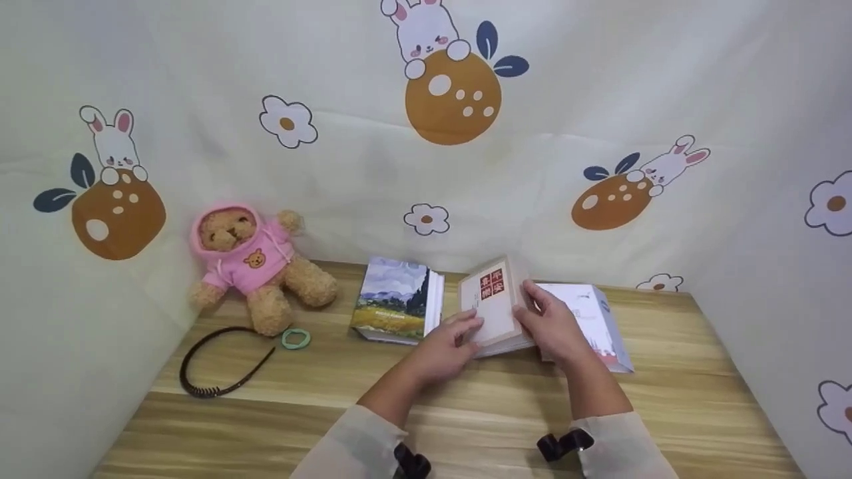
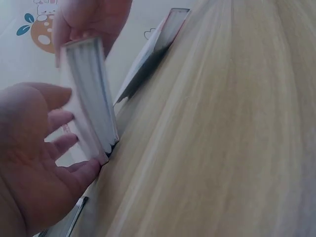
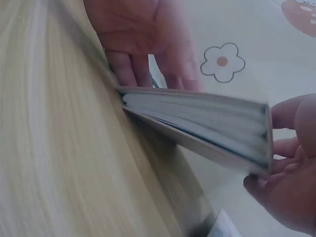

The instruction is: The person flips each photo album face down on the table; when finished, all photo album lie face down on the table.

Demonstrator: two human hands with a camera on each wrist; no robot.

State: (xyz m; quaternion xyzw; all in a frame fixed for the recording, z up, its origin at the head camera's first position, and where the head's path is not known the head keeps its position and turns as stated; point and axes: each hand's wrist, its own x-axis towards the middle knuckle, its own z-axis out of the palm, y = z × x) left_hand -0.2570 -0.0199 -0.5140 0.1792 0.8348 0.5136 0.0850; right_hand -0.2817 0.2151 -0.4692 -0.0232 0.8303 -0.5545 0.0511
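A thick album [image 1: 496, 306] with a pale cover and a red block of characters stands tilted on the table, its page edges [image 2: 91, 94] facing me. My right hand [image 1: 549, 326] grips it along its right side, fingers bent around the spine [image 3: 269, 140]. Against the front cover rest the fingertips of my left hand [image 1: 442, 349], its fingers fairly straight, as the left wrist view shows. Left of it lies an album with a painted landscape cover [image 1: 393, 299]. Partly hidden behind my right hand is a white and grey album [image 1: 592, 326].
A teddy bear [image 1: 249, 266] in a pink hoodie leans on the patterned cloth backdrop [image 1: 346, 179] at the left. In front of it lie a dark headband [image 1: 188, 359] and a green hair tie [image 1: 295, 338] on the wooden table [image 1: 479, 412].
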